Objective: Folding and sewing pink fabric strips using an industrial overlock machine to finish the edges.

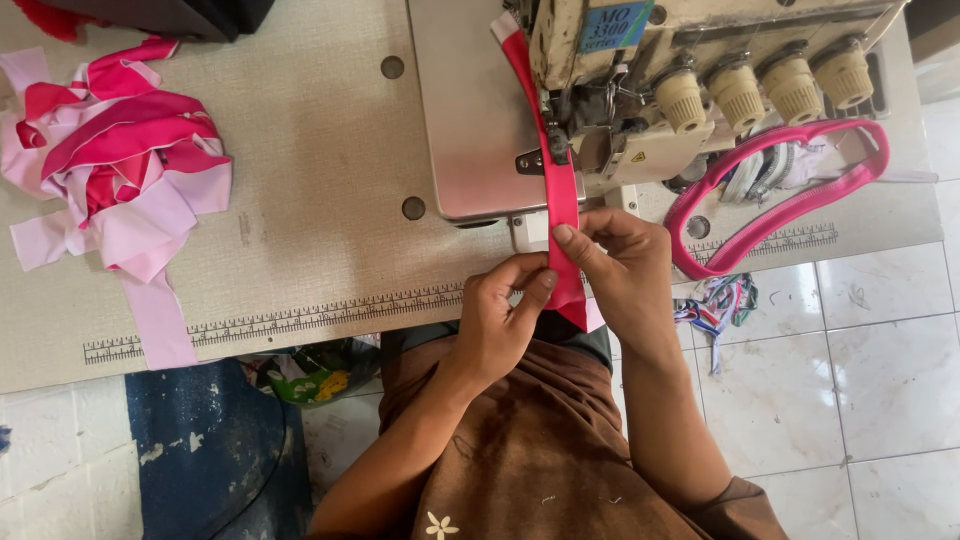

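Left hand (500,315) and right hand (620,265) both pinching pink strip (560,190) at table edge (300,325); bare tabletop leftward.

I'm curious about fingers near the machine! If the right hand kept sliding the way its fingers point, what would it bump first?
Probably the left hand: the right hand points leftward across the pink strip toward it.

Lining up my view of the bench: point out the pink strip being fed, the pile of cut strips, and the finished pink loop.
pink strip (562,190), head view, mid-length below the presser foot.
pile of cut strips (120,160), head view, centre of heap.
pink loop (790,205), head view, lower band.
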